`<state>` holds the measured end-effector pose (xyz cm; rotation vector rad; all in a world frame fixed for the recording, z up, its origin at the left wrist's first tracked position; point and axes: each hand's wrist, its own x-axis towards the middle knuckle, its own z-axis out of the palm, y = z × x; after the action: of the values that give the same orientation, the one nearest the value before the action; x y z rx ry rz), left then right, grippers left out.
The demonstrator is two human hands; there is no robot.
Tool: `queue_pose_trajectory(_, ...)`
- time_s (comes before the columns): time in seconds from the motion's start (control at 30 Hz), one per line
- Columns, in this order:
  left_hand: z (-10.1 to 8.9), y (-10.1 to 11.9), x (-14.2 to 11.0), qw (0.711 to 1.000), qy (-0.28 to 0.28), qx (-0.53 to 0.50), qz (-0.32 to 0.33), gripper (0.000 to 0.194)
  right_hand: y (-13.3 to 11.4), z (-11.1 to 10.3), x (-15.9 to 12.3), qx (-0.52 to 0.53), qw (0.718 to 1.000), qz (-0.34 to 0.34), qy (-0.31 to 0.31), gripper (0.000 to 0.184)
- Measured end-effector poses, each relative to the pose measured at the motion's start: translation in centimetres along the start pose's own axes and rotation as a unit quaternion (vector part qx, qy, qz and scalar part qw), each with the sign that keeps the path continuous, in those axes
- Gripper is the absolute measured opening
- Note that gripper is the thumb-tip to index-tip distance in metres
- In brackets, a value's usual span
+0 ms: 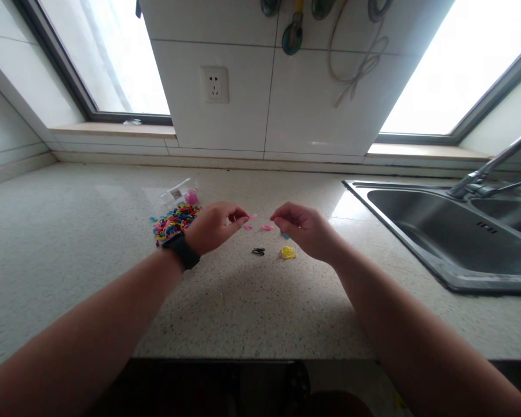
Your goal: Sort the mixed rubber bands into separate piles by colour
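Note:
My left hand (pixel 217 225), with a dark watch at the wrist, pinches a small pink hair band (pixel 253 217) between thumb and forefinger. My right hand (pixel 301 226) is a little to the right, its thumb and fingertips pressed together; whatever they hold is too small to make out. Beneath and between the hands lie pink bands (pixel 267 227). A bit of blue band (pixel 285 236) shows under my right hand. Closer to me are a small group of black bands (pixel 259 251) and a bunch of yellow bands (pixel 288 252).
Beside my left wrist is a heap of multicoloured bands (pixel 176 223), with a clear plastic bag (pixel 176 192) and a round pink item (pixel 191 197) behind it. A steel sink (pixel 417 231) with a tap (pixel 495 159) is set into the speckled counter (pixel 226 313) at right.

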<state>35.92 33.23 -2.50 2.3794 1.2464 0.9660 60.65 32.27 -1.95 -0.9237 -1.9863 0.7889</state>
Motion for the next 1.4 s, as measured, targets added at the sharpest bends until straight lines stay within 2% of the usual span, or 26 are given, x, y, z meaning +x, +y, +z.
queue_pose_trajectory(0.13, 0.1, -2.1, 0.4, 0.993, -0.043, 0.111, 0.023, 0.02, 0.0, -0.1, -0.1, -0.042, 0.999, -0.005, -0.014, 0.016)
queue_pose_trajectory(0.3, 0.6, -2.3, 0.5, 0.986, -0.072, 0.148, 0.04, 0.019, 0.3, 0.1, -0.2, -0.063, 0.997, -0.013, -0.029, 0.019)
queue_pose_trajectory(0.6, 0.8, -2.1, 0.7, 0.982, -0.064, 0.167, 0.058, 0.019, 0.1, 0.0, -0.2, -0.086, 0.995, -0.013, -0.05, 0.018)
queue_pose_trajectory(0.87, 0.1, -2.9, 0.6, 0.977, -0.038, 0.2, 0.068, 0.02, 0.8, -0.6, 0.0, -0.091, 0.996, -0.003, -0.013, 0.017)
queue_pose_trajectory(1.0, -1.3, -3.5, 0.5, 0.972, -0.009, 0.224, 0.067, 0.021, 1.1, -0.9, 0.1, -0.11, 0.994, -0.002, -0.003, 0.015)
queue_pose_trajectory(1.3, -6.8, -4.9, -0.5, 0.968, 0.102, 0.229, 0.008, 0.025, 0.9, -1.3, 0.0, -0.177, 0.984, -0.015, 0.0, 0.017)
queue_pose_trajectory(1.4, -7.8, -5.3, -0.6, 0.967, 0.099, 0.235, -0.009, 0.026, 0.7, -1.4, 0.0, -0.187, 0.982, -0.016, -0.001, 0.018)
